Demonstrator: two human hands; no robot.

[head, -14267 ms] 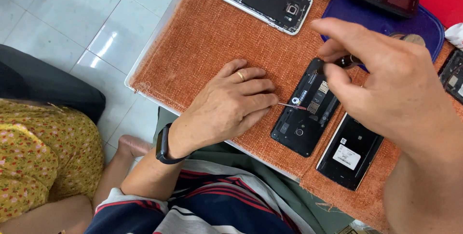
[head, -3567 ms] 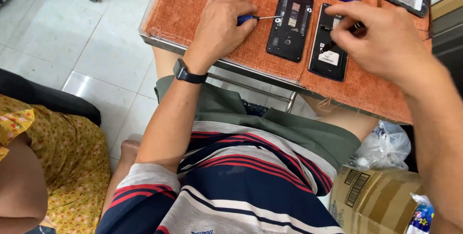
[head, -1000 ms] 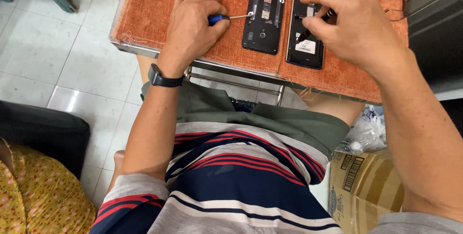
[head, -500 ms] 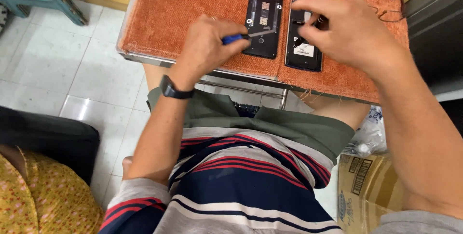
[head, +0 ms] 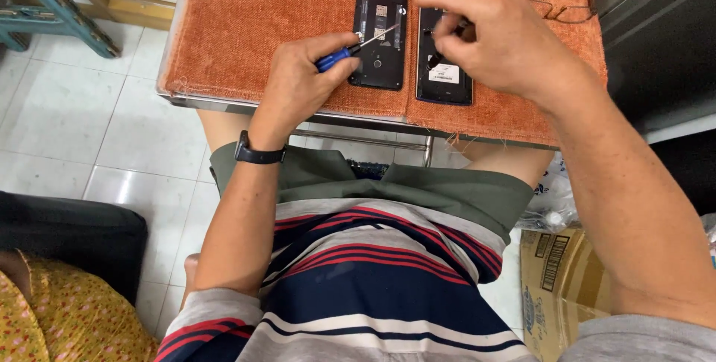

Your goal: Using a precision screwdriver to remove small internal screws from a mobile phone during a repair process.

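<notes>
We are gripping a blue-handled screwdriver (head: 339, 55) in our left hand (head: 302, 82), fingers wrapped round it, its tip resting on the open black phone (head: 380, 38) on the desk (head: 224, 41); our right hand (head: 503, 41) is pinching something on the second phone (head: 441, 82) alongside, what exactly we cannot tell.

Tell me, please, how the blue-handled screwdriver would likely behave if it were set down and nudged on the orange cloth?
The screwdriver, held in the left hand, looks slim and round-handled, so it could roll. The coarse orange cloth would probably stop it soon. Its thin metal shaft looks stiff.
</notes>
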